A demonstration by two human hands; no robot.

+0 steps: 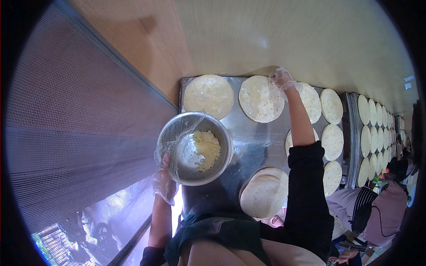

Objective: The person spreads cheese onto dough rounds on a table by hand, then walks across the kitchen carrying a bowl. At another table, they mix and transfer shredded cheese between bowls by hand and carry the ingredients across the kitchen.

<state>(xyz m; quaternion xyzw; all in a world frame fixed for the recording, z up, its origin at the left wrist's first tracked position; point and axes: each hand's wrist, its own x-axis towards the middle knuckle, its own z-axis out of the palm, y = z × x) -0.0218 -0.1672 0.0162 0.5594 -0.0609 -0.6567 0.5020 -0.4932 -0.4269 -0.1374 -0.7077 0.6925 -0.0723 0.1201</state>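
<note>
My left hand, in a clear plastic glove, grips the left rim of a round metal bowl. Inside the bowl lies a pale yellow, crumbly mass, heaped toward the right side. My right hand, gloved too, is at the upper right edge of a flat dough round coated with a whitish, lumpy layer. Its fingers are curled; whatever they may hold is hidden. A similar coated round lies just above the bowl. Part of another round shows behind the bowl's right rim.
The metal table bears more dough rounds on the right and a stacked pair near my body. Further right, another table holds several rows of rounds. A person is at the lower right. A mesh curtain hangs left.
</note>
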